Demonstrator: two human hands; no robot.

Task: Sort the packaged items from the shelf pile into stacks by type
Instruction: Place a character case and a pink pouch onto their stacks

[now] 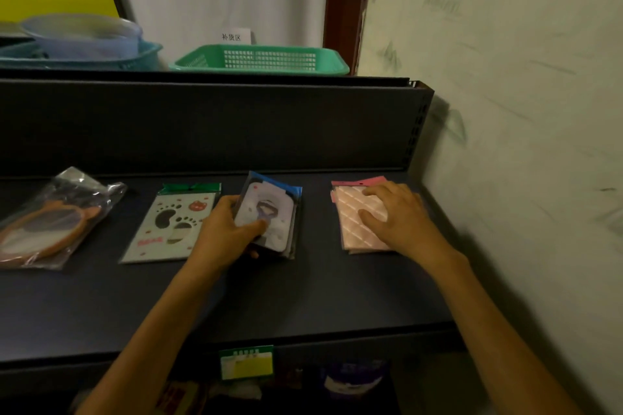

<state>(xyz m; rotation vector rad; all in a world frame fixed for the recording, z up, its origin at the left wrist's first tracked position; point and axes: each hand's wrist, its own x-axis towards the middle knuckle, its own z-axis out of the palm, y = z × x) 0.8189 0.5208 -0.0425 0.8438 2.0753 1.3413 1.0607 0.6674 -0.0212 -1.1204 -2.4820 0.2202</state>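
Four groups of packaged items lie in a row on the dark shelf. My left hand grips the left edge of the blue-topped character pack stack, thumb on its top pack, tilting it slightly. My right hand rests flat, fingers spread, on the pink quilted pack stack at the right. Left of my left hand lies a green-topped paw-print pack. At the far left sits a clear bag with an orange cat-ear mirror.
The shelf's dark back panel rises behind the items. Above it stand a green basket and a blue basket with a clear bowl. A patterned wall closes the right side. A yellow price tag hangs on the front edge.
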